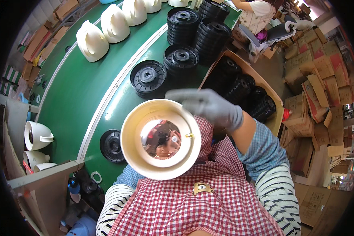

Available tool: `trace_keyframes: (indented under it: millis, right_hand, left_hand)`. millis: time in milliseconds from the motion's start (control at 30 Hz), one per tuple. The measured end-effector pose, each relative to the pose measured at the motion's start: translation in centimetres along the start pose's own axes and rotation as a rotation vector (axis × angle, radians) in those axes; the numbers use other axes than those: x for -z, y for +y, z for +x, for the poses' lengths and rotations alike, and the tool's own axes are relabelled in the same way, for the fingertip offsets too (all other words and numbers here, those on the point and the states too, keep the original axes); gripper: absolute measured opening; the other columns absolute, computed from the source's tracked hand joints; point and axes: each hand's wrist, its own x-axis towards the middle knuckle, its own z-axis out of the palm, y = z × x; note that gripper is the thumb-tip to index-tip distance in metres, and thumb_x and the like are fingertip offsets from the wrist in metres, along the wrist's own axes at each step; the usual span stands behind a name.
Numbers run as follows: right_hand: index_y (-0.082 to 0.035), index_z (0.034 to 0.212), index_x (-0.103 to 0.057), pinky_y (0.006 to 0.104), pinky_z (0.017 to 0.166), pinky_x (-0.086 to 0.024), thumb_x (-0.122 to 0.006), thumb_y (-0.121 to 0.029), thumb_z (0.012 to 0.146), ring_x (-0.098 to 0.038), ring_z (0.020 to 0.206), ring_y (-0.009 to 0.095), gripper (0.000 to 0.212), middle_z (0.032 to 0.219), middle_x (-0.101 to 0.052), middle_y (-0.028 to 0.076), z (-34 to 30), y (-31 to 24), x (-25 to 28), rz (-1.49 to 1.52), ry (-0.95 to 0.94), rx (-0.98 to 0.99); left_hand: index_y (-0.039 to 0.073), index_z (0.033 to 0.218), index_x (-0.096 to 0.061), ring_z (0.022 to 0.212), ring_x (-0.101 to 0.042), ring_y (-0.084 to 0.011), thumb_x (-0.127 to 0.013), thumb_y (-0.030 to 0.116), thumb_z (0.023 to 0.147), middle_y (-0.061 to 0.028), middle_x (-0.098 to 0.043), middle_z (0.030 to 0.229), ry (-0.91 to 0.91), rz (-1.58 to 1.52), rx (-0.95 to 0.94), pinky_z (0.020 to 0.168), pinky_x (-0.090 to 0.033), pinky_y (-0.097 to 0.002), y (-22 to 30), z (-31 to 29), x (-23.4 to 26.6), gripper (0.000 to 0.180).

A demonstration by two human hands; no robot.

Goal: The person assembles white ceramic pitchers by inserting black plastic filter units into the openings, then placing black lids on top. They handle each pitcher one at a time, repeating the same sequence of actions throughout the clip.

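A cream round housing (130, 143) is held up in front of my apron, its open end facing me. Down inside it is a shiny, mirror-like round surface, and a small brass-coloured fitting (189, 136) sits at the right of its inner wall. My right hand (212, 107), in a grey glove, is at the housing's upper right rim; motion smears its fingers, so their grip is unclear. The blue left sleeve (126, 177) runs behind the housing, which hides my left hand. Left of the housing, a single black ribbed plastic disc (111, 145) lies on the green belt.
Stacks of black discs (181, 57) stand ahead on the green belt (72, 106). Cream handled housings (92, 41) line its far side. At right is an open carton (278, 108) of black discs, with piled cardboard boxes (322, 63) beyond. Another person (259, 15) sits at the far right.
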Motion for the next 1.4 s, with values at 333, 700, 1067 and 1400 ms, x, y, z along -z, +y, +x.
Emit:
trace_keyframes:
  millis: [333, 700, 1067, 1400]
  right_hand:
    - [-0.008, 0.117, -0.069, 0.0433, 0.098, -0.048, -0.056, -0.049, 0.090, -0.061, 0.114, 0.044, 0.051, 0.121, -0.067, 0.023, 15.2, 13.6, 14.0, -0.597, 1.052, -0.526]
    - [-0.001, 0.121, -0.064, 0.0321, 0.094, -0.053, -0.068, -0.017, 0.087, -0.066, 0.103, 0.019, 0.038, 0.114, -0.069, 0.010, -6.7, 6.3, 9.5, 0.195, 0.656, 0.073]
    - [-0.008, 0.142, -0.057, 0.0497, 0.111, -0.039, -0.081, -0.058, 0.075, -0.045, 0.134, 0.037, 0.087, 0.147, -0.046, 0.022, -21.0, 5.8, -5.5, -0.394, -0.333, -0.197]
    - [-0.007, 0.158, -0.031, 0.0492, 0.124, -0.021, -0.077, -0.080, 0.057, -0.027, 0.150, 0.038, 0.132, 0.164, -0.023, 0.021, -23.9, 8.5, -5.6, 0.183, -0.002, -0.138]
  left_hand:
    - [0.003, 0.146, -0.048, 0.126, -0.059, -0.0233, -0.061, 0.015, 0.095, -0.0132, -0.060, 0.139, 0.176, 0.131, -0.181, 0.107, -0.049, -0.0420, 7.3, -4.3, 3.3, 0.054]
    - [0.004, 0.148, -0.046, 0.127, -0.058, -0.0229, -0.066, 0.012, 0.091, -0.0128, -0.059, 0.140, 0.120, 0.178, -0.178, 0.106, -0.050, -0.0406, 6.9, -3.1, 3.2, 0.060]
    - [0.005, 0.149, -0.045, 0.128, -0.057, -0.0225, -0.072, 0.010, 0.088, -0.0124, -0.058, 0.141, -0.067, 0.234, -0.081, 0.106, -0.050, -0.0393, 2.2, -0.4, -1.9, 0.068]
    - [0.006, 0.151, -0.043, 0.128, -0.057, -0.0222, -0.077, 0.007, 0.084, -0.0120, -0.057, 0.142, -0.172, 0.492, 0.108, 0.106, -0.051, -0.0380, -1.1, -2.9, -6.1, 0.075]
